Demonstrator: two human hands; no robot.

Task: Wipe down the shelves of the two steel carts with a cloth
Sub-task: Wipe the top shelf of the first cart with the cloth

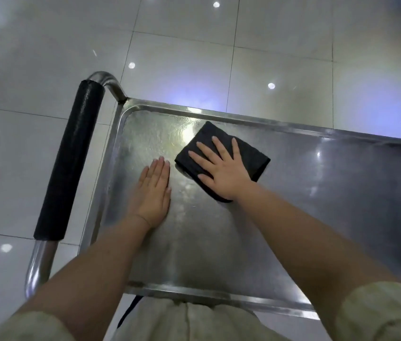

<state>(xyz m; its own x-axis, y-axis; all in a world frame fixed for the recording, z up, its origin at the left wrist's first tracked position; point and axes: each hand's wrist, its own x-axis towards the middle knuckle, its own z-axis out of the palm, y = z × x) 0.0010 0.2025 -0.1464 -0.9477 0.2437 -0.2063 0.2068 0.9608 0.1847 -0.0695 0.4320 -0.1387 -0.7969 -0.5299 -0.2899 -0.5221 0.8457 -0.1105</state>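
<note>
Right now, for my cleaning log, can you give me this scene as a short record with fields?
shelf: shiny steel cart's top shelf, a rimmed tray
cloth: folded black square cloth, lying flat near the far rim
right hand: open grip, palm pressing on the cloth, fingers spread
left hand: open grip, flat on bare steel beside the cloth
handle: black padded bar at the cart's left end
floor: glossy pale tiles

Glossy steel shelf, matt dark cloth, black padded handle, shiny floor tiles.
</note>
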